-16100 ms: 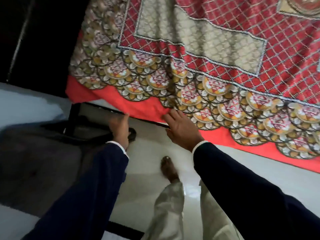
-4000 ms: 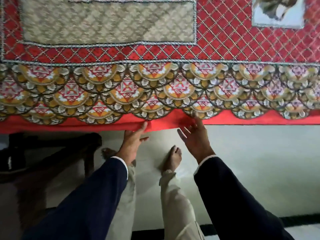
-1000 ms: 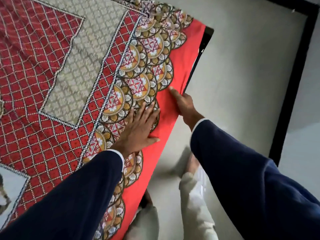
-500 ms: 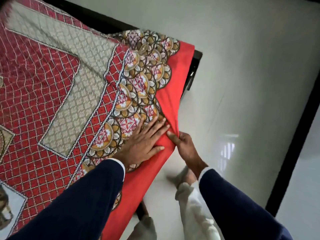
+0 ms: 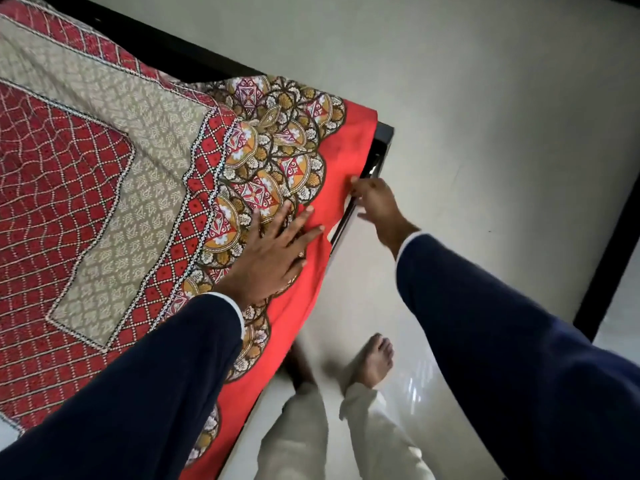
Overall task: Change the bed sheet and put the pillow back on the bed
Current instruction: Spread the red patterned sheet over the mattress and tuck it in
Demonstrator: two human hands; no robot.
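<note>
While the left hand (image 5: 273, 256) lay flat with its fingers spread on the sheet (image 5: 104, 174), it pressed the cloth against the mattress near the bed's corner, most likely to keep the patterned top from sliding as the edge was worked. The right hand (image 5: 379, 209) reached past the mattress side to the sheet's plain red border (image 5: 346, 157), its fingertips at the hem just beside the dark frame (image 5: 382, 133). Its fingers looked loosely bent, but whether they pinched the hem or only pushed it I could not tell. That placement suited tucking or tugging the overhang straight along the side, one hand anchoring and the other pulling.

From the head view, the sheet already covered the mattress. Its middle was a red lattice, set with beige woven-look panels edged by white dotted lines. Outside that ran a band of overlapping scalloped medallions in gold, brown and white, then the red border hanging over the side. At the corner the medallion band was puckered into a few folds, so it seemed not yet smoothed. No pillow showed. Below, bare feet (image 5: 375, 362) in pale trousers stood on the glossy floor (image 5: 485, 98) close to the bed.
</note>
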